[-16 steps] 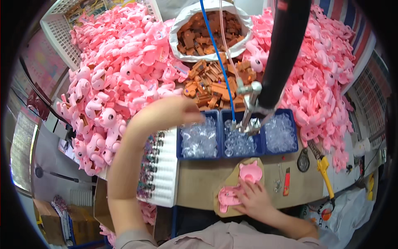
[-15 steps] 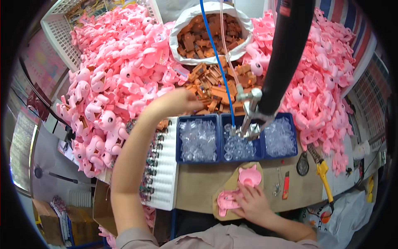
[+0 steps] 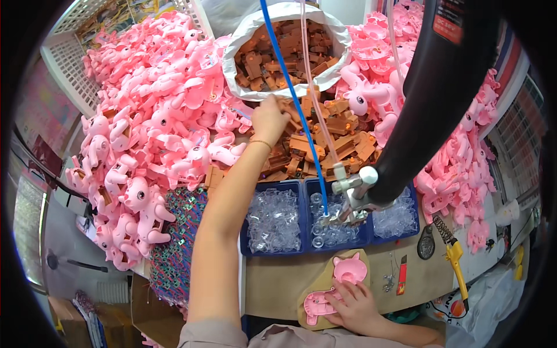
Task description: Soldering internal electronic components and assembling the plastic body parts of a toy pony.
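My left hand [image 3: 270, 120] reaches into a heap of brown plastic boxes [image 3: 301, 145] in front of a white sack. Its fingers bend around a brown box at the heap's upper left; the fingertips are partly hidden. Near the table's front edge, my right hand [image 3: 355, 306] lies with fingers spread over a pink toy animal half-shell [image 3: 351, 270]. The shell rests hollow side up in a tan shaped holder [image 3: 325, 275]. The fingers cover the shell's middle, while its round head end and a leg show.
Three blue bins [image 3: 272, 253] hold clear plastic parts. A black arm with a metal clamp [image 3: 362, 185] hangs over them. Pink shells [image 3: 168, 110] pile up on both sides. A red cutter [image 3: 401, 275] and yellow soldering iron [image 3: 455, 255] lie right; wired circuit boards [image 3: 174, 243] lie left.
My left hand has moved farther into the brown heap, its forearm swinging right across the white foam tray. The view has shifted slightly. My right hand stays on the pink shell.
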The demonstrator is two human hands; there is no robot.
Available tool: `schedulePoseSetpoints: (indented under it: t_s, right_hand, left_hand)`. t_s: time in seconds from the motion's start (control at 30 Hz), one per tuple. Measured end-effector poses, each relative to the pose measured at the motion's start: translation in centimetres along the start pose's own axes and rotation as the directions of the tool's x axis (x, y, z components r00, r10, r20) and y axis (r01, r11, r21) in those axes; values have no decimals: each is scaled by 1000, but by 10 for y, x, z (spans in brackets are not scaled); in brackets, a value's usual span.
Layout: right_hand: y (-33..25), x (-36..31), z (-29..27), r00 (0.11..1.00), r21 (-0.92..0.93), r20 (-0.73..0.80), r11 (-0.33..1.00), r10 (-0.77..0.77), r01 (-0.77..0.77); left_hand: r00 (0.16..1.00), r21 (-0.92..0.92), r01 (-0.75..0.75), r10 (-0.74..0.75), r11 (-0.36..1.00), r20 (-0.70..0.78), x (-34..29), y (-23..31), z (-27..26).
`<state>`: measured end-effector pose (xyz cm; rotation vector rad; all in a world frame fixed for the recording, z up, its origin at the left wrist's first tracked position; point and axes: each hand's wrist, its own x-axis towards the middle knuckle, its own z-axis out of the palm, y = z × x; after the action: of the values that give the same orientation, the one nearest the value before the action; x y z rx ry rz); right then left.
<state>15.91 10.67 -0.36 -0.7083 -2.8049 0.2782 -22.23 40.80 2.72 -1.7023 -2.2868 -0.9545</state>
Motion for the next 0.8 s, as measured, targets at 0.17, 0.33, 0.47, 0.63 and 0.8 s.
schedulePoseSetpoints:
  t_s: [0.17,0.33,0.47,0.63,0.8]
  right_hand:
    - [-8,2,-4,999,-11,-27,999,-38,38]
    - [-13,-8,-26,999,136,9,989,53,-54]
    - [-21,22,-53,942,582,-243,812,232,-49]
    - [-29,45,-53,882,447,-467,844,-61,295]
    - [-23,8,-49,909,986,143,22,391,-164]
  left_hand:
    - [951,-32,-297,292,954,-104,-67,11,-64]
    - [932,-900,331,-247,283,265,-159,36,-147]
    - [742,-740,644,-77,-195,666,-262,64,-205]
    - [655,-668,689,-153,-282,740,-350,114,-216]
    - [642,-641,767,8,-32,767,-371,105,-191]
